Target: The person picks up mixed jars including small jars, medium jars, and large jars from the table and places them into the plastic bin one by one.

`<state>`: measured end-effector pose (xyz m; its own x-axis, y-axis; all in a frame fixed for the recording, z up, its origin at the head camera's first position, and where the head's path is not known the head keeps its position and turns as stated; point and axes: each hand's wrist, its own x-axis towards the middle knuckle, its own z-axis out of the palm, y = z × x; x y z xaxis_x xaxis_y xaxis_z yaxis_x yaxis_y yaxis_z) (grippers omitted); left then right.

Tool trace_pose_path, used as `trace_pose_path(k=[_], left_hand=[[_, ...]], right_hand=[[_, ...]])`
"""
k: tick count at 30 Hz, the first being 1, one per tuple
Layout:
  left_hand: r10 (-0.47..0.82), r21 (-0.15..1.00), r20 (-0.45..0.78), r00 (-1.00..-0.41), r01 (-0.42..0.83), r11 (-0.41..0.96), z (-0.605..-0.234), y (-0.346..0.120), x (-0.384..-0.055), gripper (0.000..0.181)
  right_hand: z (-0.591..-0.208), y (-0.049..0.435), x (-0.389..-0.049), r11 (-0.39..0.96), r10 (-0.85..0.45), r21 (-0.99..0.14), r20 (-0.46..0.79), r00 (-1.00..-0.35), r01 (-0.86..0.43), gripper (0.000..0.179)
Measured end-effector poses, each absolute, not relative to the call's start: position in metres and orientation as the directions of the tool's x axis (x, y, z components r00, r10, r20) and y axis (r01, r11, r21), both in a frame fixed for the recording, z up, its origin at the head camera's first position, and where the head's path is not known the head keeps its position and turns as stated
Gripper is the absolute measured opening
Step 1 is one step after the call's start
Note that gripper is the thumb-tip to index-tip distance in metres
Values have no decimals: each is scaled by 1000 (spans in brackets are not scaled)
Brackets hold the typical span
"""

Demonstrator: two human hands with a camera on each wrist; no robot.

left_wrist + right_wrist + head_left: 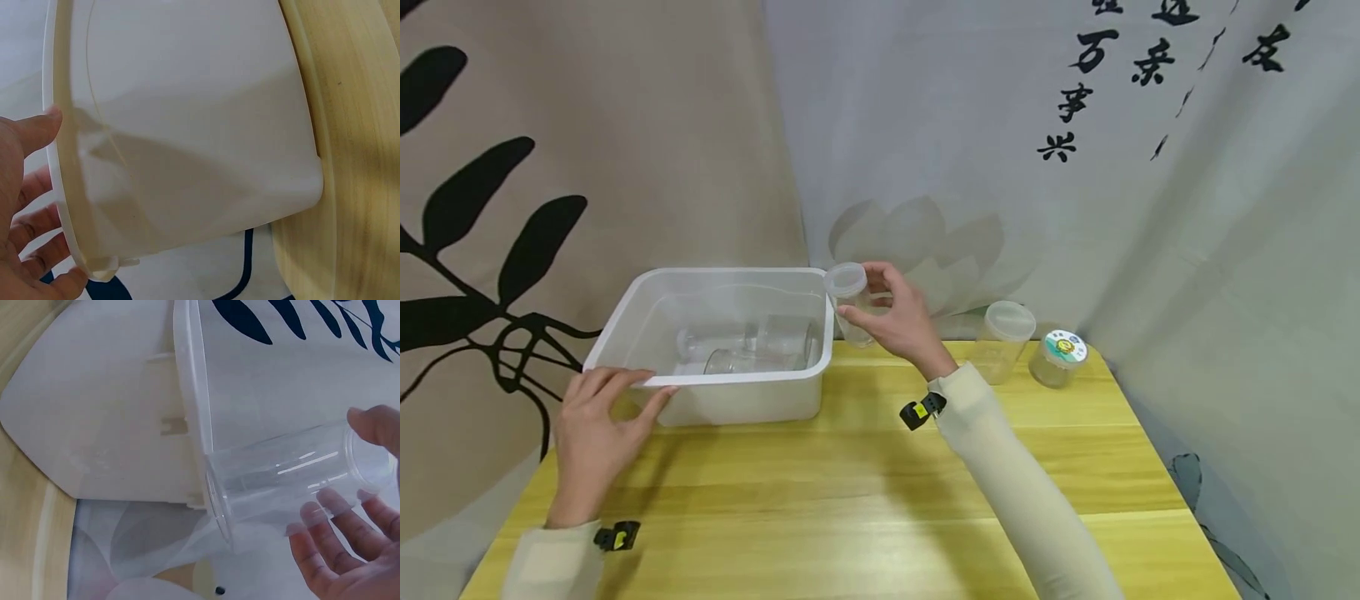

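Note:
My right hand (pixel 895 317) holds a clear plastic jar (pixel 852 312) with a frosted lid, thumb on one side and fingers on the other. This jar overlaps the right rim of a white plastic tub (pixel 737 400). The right wrist view has the clear jar (pixel 281 469) slanting between the fingers, one end right at the tub's rim (pixel 199 394). My left hand (pixel 598 425) grips the tub's front left corner. In the left wrist view its thumb (pixel 40 128) bears on the rim, with the fingers behind. Several clear jars (pixel 786 337) lie inside the tub.
Right of my right hand, a taller clear jar with a frosted lid (pixel 1009 321) stands near the table's back edge. Beside it is a short jar with a round printed label (pixel 1063 348) on top. A printed curtain (pixel 925 167) hangs behind the wooden table (pixel 820 508).

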<state>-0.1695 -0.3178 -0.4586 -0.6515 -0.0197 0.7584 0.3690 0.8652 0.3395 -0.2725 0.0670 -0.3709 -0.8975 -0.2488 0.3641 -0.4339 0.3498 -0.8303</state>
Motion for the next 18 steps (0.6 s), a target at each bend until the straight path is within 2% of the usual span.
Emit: trace_pose_path(k=[6, 18], left_hand=[[-35, 350, 756, -654, 358, 866, -461, -317, -166, 40], [-31, 347, 764, -644, 370, 862, -463, -317, -168, 39]], right_hand=[[-360, 54, -273, 371, -314, -804, 363, -877, -466, 60], [-345, 34, -281, 448, -369, -768, 306, -877, -457, 64]])
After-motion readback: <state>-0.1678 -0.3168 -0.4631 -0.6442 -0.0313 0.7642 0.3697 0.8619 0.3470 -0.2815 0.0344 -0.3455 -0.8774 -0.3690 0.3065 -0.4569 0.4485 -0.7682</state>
